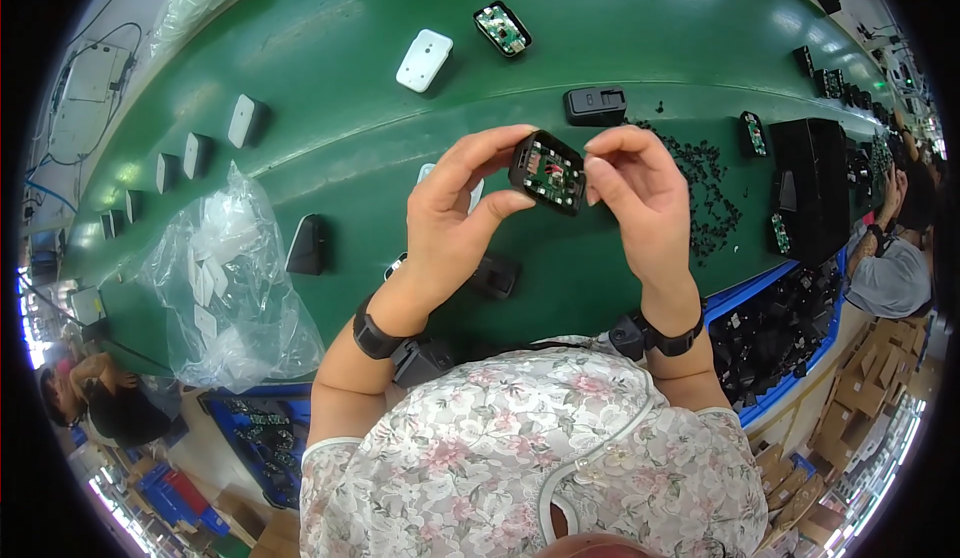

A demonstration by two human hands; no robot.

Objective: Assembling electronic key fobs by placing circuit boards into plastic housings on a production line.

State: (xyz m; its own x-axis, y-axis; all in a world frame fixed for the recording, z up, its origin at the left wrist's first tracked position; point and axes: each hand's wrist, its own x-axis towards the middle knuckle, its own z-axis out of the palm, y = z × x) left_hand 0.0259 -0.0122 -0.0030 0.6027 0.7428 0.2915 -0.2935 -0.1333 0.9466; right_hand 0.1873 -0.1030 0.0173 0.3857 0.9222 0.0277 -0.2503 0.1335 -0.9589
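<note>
Head view, looking down: L hand (450, 198) in the middle of pic, fingers curled, thumb & fingertips gripping an open blk case (519, 170) from its left side; case sits tilted, just above center of frame, w/ a green circuit board (548, 180) facing up inside. R hand (645, 178), right of it, has thumb & index drawn nearly tog. at the case's right edge; can't tell if anything small is pinched btwn them. Both wrists wear blk bands (377, 333). Green table (350, 48) runs under it all. Top ctr: white cover (425, 61) lying flat, & beside it another open case w/ board (502, 29). Blk housing (596, 106) just above R hand; loose pile of small blk parts (712, 183) to its right, partly behind that hand. Farther right, a big blk box (815, 193), & below it a blue bin (735, 300) full of blk pieces. Left side: row of white-faced units (243, 121) standing on edge, clear plastic bag (270, 328) w/ white pcs inside, dark unit (306, 245) just right of bag. Lower left, blue crate (225, 423) w/ boards in it. Co-worker (120, 398) at far lower left, another person (890, 278) at far right, cardboard boxes (865, 378) below.
</note>
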